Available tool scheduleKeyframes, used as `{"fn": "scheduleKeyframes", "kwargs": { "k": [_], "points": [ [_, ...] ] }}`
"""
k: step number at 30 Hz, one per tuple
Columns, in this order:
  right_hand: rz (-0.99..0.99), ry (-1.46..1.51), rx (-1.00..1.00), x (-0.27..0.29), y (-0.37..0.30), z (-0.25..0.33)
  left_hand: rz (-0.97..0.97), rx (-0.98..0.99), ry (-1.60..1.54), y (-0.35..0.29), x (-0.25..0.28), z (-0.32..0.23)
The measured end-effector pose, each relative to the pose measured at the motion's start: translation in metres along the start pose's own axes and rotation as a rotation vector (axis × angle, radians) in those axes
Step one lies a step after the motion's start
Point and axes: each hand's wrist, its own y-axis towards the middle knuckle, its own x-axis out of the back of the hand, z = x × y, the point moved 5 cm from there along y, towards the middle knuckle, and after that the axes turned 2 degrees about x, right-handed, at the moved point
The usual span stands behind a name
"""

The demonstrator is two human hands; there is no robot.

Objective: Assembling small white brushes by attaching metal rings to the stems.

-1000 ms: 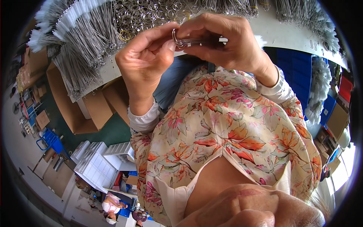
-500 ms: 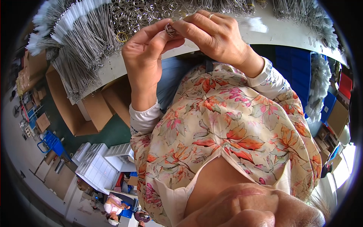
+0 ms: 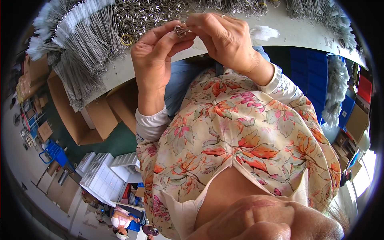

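My left hand (image 3: 154, 60) and my right hand (image 3: 220, 38) meet above the white table edge (image 3: 280, 38), both pinching a small metal ring (image 3: 182, 30) between thumb and fingertips. Just behind the hands lies a heap of loose metal rings (image 3: 148, 16). To the left, a thick bundle of thin wire brushes (image 3: 80, 52) with white bristle tips spreads over the table and hangs past its edge. One white brush tip (image 3: 264, 33) lies by my right hand.
More wire brushes (image 3: 320, 16) lie along the table's right end. Open cardboard boxes (image 3: 84, 124) stand on the green floor at left. Blue crates (image 3: 308, 80) are stacked at right. White plastic trays (image 3: 100, 176) sit lower left, near another person.
Both hands have moved up and toward the table with the ring. The white-tipped piece held by the right hand a second ago is no longer in it.
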Motion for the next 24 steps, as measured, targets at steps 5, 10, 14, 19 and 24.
{"fn": "scheduleKeyframes", "kwargs": {
  "k": [5,10,14,19,24],
  "points": [
    [0.045,0.282,-0.244,-0.002,0.001,-0.003,-0.056,-0.256,0.290,-0.008,-0.005,-0.009],
    [0.123,0.522,-0.372,0.002,0.000,0.000,0.017,-0.604,0.741,-0.023,-0.015,-0.028],
    [0.116,0.610,-0.359,0.002,-0.007,0.000,0.096,-0.619,0.826,-0.021,-0.020,-0.032],
    [0.160,0.641,-0.344,-0.001,-0.003,-0.002,0.039,-0.623,0.663,-0.014,-0.012,-0.020],
    [0.114,0.400,-0.225,-0.006,-0.009,0.002,-0.092,-0.486,0.550,-0.018,-0.002,-0.015]
  ]
}}
